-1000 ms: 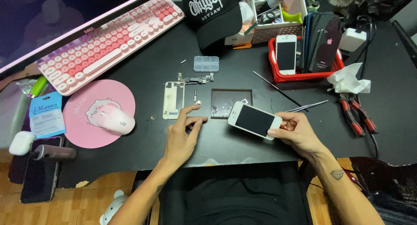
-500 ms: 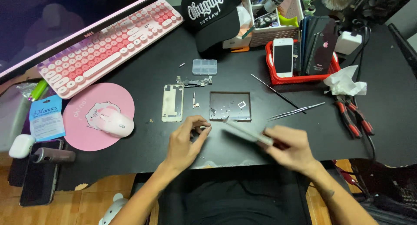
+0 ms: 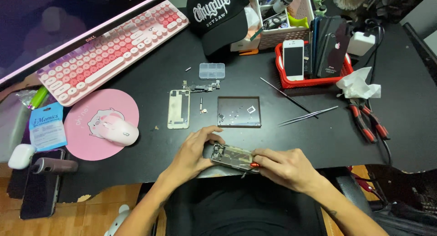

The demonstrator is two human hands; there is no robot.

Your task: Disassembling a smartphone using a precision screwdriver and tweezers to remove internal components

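Observation:
An opened phone (image 3: 231, 157), inner parts facing up, lies at the near edge of the black desk (image 3: 150, 81). My left hand (image 3: 196, 150) grips its left end. My right hand (image 3: 282, 165) holds its right end together with a small red-handled tool (image 3: 255, 164). Just beyond sit a dark square parts tray (image 3: 239, 111), a detached phone back plate (image 3: 178, 108), a loose internal part (image 3: 201, 86) and small screws.
A pink mouse (image 3: 114, 131) rests on a pink round pad; a pink keyboard (image 3: 109, 47) lies at the back left. Tweezers (image 3: 308, 116), a thin probe (image 3: 287, 97), red pliers (image 3: 368, 122), a clear parts box (image 3: 212, 71), a red basket of phones (image 3: 314, 58) and a black cap (image 3: 217, 17) surround the work spot.
The phone was screen-up in my right hand alone; it has been flipped, and now both hands hold it open-side up at the desk's near edge.

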